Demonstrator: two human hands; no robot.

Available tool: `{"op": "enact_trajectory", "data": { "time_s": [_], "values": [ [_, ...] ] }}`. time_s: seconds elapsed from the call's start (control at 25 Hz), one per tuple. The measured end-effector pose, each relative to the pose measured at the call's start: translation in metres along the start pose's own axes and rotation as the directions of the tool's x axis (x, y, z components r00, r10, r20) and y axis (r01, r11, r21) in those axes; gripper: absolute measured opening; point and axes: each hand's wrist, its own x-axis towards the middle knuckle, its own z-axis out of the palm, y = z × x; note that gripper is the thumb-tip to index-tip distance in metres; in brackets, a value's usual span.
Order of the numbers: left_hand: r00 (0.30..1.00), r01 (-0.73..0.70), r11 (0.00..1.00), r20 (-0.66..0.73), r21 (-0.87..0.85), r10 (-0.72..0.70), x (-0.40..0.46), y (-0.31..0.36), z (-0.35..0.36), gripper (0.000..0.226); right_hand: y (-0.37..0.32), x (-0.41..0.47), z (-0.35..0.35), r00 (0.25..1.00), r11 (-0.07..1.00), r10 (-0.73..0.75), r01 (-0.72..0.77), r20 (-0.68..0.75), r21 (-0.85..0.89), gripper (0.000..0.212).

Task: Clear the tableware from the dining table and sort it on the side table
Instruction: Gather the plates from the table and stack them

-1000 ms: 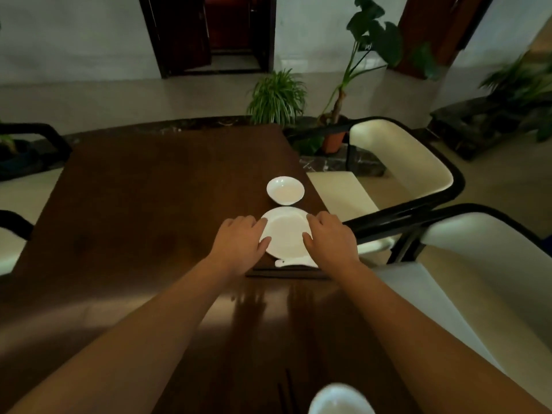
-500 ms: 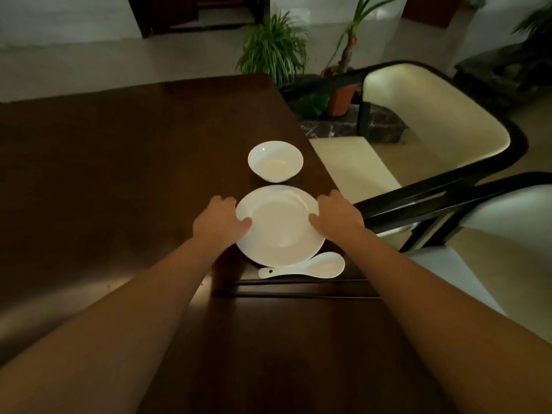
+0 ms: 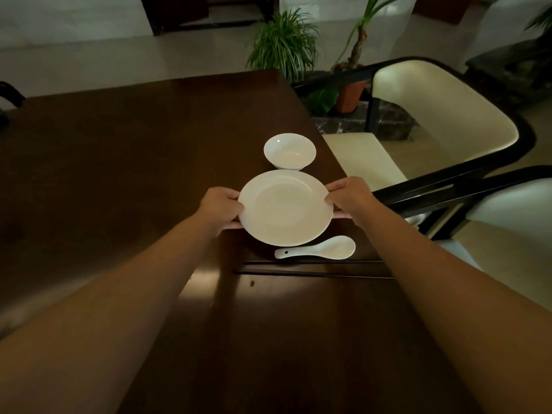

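Note:
A round white plate [image 3: 285, 208] is held just above the dark wooden dining table [image 3: 125, 162]. My left hand [image 3: 222, 209] grips its left rim, fingers tucked underneath. My right hand [image 3: 351, 197] grips its right rim the same way. Beyond the plate stands a small white bowl [image 3: 289, 151] on the table. A white ceramic spoon [image 3: 321, 248] lies just in front of the plate, handle pointing left. A pair of dark chopsticks [image 3: 310, 268] lies crosswise in front of the spoon.
Two cream-cushioned chairs with black frames [image 3: 442, 124] stand close along the table's right edge. Potted plants [image 3: 283, 46] stand on the floor beyond the far right corner. A dark doorway is at the back.
Both hands went from resting on the plate's sides to gripping under its rim, and the plate has come up off the table. The spoon and chopsticks in front of it are now uncovered.

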Motion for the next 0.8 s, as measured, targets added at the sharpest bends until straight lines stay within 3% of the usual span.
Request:
{"op": "enact_trajectory", "data": {
  "time_s": [0.24, 0.4, 0.6, 0.8],
  "values": [
    [0.994, -0.008, 0.996, 0.107, -0.094, 0.018, -0.105, 0.000, -0.077, 0.038, -0.016, -0.115, -0.010, 0.986, 0.975, -0.091, 0.059, 0.139, 0.215, 0.027],
    [0.985, -0.061, 0.995, 0.158, -0.076, 0.072, -0.214, -0.045, -0.134, 0.034, 0.025, -0.230, 0.002, 0.970, 0.947, -0.108, 0.034, 0.219, 0.318, 0.026],
    [0.994, -0.020, 0.997, 0.109, -0.075, 0.029, -0.321, -0.146, -0.163, 0.046, 0.102, -0.349, 0.043, 0.967, 0.953, 0.014, -0.090, 0.253, 0.291, 0.029],
    [0.992, 0.110, 0.994, 0.065, -0.005, -0.110, -0.366, -0.227, -0.166, 0.045, 0.153, -0.400, 0.079, 0.963, 0.978, 0.121, -0.158, 0.242, 0.139, 0.033]
  ]
}}
